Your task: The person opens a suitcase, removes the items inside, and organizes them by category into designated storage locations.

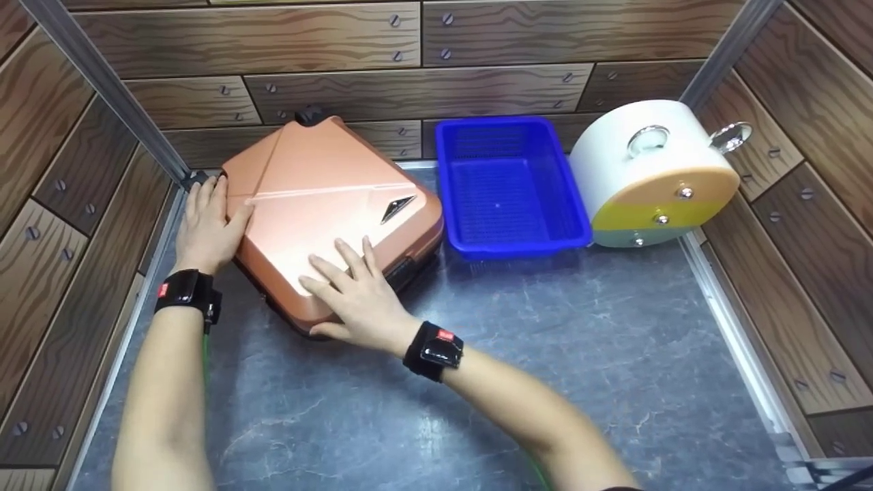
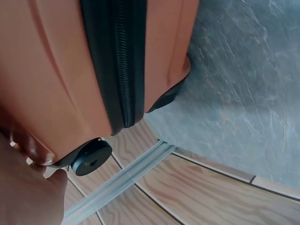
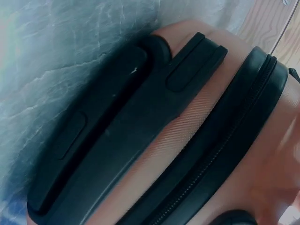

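A copper-coloured hard-shell suitcase lies on its broad side at the left of the floor, set at an angle. My left hand rests at its left corner, fingers extended and thumb on the top shell. Beside that hand, the left wrist view has a black wheel and the black zip along the side. My right hand lies over the near corner, fingers spread on the shell. A black side handle fills much of the right wrist view, with no fingers around the visible part.
A blue plastic basket stands right of the suitcase, close to its corner. Right of that sits a white drum-shaped box with coloured drawer fronts and a ring handle. Wood-patterned walls enclose the grey marbled floor.
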Available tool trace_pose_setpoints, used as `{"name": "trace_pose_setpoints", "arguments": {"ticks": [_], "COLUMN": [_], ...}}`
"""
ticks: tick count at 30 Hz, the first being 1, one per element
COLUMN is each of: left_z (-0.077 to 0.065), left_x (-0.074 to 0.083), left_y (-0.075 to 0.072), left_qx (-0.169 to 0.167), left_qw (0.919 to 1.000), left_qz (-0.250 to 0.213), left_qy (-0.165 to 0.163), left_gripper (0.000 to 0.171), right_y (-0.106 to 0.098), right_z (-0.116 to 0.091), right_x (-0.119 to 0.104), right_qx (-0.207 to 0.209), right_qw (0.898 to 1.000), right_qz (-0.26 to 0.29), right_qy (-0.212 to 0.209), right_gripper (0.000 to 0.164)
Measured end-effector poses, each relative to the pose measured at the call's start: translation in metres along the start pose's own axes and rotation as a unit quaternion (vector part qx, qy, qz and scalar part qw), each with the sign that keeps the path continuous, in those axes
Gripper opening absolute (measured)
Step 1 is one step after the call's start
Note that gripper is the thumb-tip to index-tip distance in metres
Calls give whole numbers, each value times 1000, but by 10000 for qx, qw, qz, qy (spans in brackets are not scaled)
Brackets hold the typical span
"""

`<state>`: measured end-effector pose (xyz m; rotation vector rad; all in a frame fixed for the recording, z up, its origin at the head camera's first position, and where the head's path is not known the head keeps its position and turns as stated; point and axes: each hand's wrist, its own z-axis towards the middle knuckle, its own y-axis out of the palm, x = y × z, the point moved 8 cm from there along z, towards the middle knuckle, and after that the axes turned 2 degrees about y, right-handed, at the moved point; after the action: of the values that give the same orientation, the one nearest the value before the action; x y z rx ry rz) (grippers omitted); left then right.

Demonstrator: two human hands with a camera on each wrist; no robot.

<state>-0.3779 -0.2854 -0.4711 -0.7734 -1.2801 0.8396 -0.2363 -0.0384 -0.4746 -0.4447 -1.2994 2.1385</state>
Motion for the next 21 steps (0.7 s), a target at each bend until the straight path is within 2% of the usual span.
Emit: {"name": "trace_pose_setpoints", "arguments": {"ticks": [5,10,15,21], "left_z": [-10,-23,-36,-47], "left_x": [-3,-2,1,8], "left_y": [-2,-2,4,14], "left_qx": [222,603,897,914], "left_qw": [9997,9981,9957,9946], "left_qz": [103,119,127,255], "left_qy": [1,33,210,420], "left_gripper": [85,83,82,96], "right_y": [-3,-5,-6,-8], "right_z": [-3,-12,-19,-17], "right_x": [11,38,78,127], "right_qx": [-137,-514,-957,-1207], "right_qw": [9997,9977,9927,9876], "right_qz": [136,409,705,709], "right_qy": [-142,-140,203,712], "right_gripper": [77,77,75,73]}}
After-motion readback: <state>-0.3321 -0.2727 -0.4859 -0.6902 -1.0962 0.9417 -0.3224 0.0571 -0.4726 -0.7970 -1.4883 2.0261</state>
